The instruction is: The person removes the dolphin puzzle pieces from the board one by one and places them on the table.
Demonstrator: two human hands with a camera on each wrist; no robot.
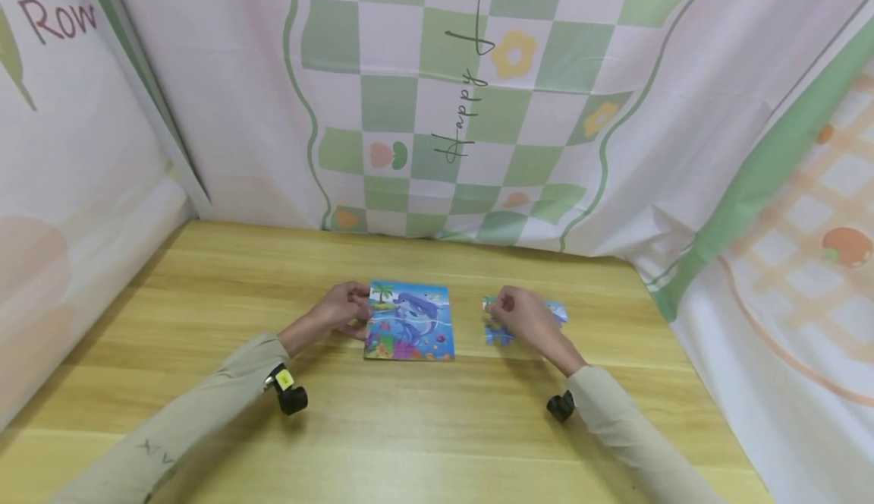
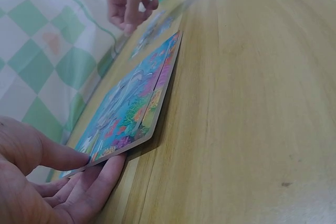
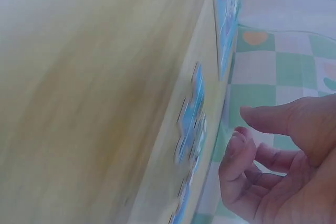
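My left hand (image 2: 37, 182) pinches the near left corner of the dolphin puzzle board (image 1: 410, 320) mid-table, tilting it, while my right hand (image 1: 519, 316), fingers curled but empty, hovers over loose puzzle pieces (image 1: 497, 335); I'd pick one cleanly.

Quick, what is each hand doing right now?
Left hand: pinches the edge of the dolphin puzzle board.
Right hand: curled over the loose puzzle pieces, holding nothing.
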